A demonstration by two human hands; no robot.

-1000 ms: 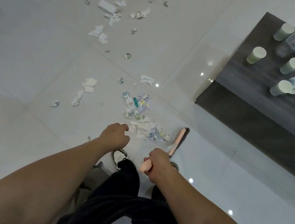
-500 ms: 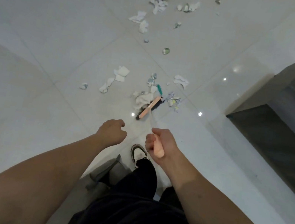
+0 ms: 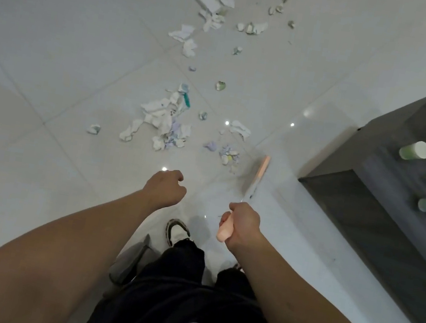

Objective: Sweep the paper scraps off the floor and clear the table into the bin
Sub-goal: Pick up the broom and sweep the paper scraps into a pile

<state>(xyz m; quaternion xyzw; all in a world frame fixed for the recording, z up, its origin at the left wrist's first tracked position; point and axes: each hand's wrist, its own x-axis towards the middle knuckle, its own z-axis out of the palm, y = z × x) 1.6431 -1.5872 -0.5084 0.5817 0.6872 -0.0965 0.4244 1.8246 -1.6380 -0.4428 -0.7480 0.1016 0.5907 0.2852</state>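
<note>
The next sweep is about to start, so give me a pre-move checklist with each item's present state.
1. Right hand grips the pink broom handle: ok.
2. Broom head set beside the scraps, on their right: ok.
3. Paper scraps gathered into one pile: not ok; many lie scattered farther up the floor.
4. Left hand free, curled, holding nothing: ok.
5. Bin or dustpan within reach: cannot tell, none identifiable.
6. Table cleared: not ok; paper cups stand on it.

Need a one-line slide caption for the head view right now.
Right hand grips the pink broom beside paper scraps on the tiled floor; cups stand on the table.
</note>
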